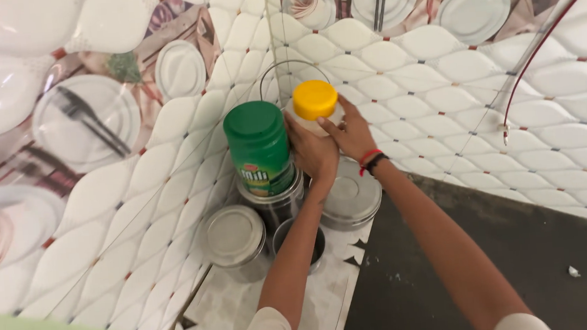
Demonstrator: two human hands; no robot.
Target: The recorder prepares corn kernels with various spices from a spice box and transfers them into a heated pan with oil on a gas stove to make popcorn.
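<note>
Setting: tiled wall corner (439, 86) printed with plates and cutlery, above a dark counter (520, 252) lined partly with paper.
Jar: yellow-lidded jar (314, 101), upright, at upper centre of the frame, directly ahead of both hands.
Right hand (352, 133): fingers wrapped around the jar's side below the lid, holding it.
Left hand (313, 153): cupped against the jar's lower left side, slightly nearer.
Neighbours: green canister (259, 147) just left, standing on a steel tin (275, 204); more steel tins (235, 236) below.
</note>
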